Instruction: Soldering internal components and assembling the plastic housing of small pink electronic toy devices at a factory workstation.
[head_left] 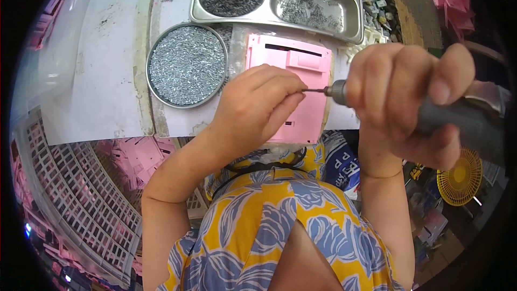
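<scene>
My right hand is wrapped round a grey electric screwdriver, whose thin bit points left. At the bit's tip, my left hand is closed in a pinch; whatever lies between thumb and finger is too small to make out. Beneath both hands lies a flat pink plastic panel with a dark slot near its far edge and a raised block below the slot. My left hand covers part of its left side. Left of the panel stands a round metal dish full of small silver screws.
Beyond the panel sits a steel compartment tray holding dark rings and small metal parts. A white plastic basket with pink pieces beside it stands at lower left. More pink parts lie far right, and a yellow fan stands below them.
</scene>
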The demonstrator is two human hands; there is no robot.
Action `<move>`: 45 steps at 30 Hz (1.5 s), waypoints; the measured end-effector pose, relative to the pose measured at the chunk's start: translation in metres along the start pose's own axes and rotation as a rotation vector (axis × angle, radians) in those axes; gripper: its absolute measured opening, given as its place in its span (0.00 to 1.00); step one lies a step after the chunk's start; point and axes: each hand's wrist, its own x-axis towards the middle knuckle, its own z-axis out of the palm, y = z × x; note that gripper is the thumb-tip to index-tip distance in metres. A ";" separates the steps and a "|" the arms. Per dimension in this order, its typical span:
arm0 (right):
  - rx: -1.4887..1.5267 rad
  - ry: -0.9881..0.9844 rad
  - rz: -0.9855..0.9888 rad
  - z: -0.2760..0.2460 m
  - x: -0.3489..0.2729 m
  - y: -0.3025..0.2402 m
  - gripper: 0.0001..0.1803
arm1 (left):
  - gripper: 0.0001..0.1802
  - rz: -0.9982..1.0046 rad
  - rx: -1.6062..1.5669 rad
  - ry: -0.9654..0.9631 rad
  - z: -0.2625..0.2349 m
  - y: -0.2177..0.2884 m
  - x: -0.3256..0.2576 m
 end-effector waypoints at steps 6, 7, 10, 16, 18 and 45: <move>-0.039 0.093 0.095 0.029 0.007 0.015 0.16 | 0.10 -0.028 0.018 0.085 -0.012 -0.006 -0.010; -0.046 0.104 0.112 0.032 0.010 0.017 0.16 | 0.11 -0.004 0.052 0.104 -0.014 -0.009 -0.012; -0.067 0.101 0.128 0.039 0.020 0.024 0.16 | 0.11 0.034 0.142 0.146 -0.022 -0.012 -0.014; -0.026 0.146 -0.014 0.019 0.042 0.078 0.13 | 0.11 -0.211 0.612 0.055 -0.075 -0.033 -0.017; -0.027 0.095 -0.004 0.008 0.046 0.090 0.11 | 0.09 -0.294 0.677 -0.056 -0.084 -0.044 -0.024; 0.080 -0.178 0.013 0.034 0.043 0.046 0.19 | 0.14 -0.244 -0.283 0.288 -0.047 -0.021 -0.040</move>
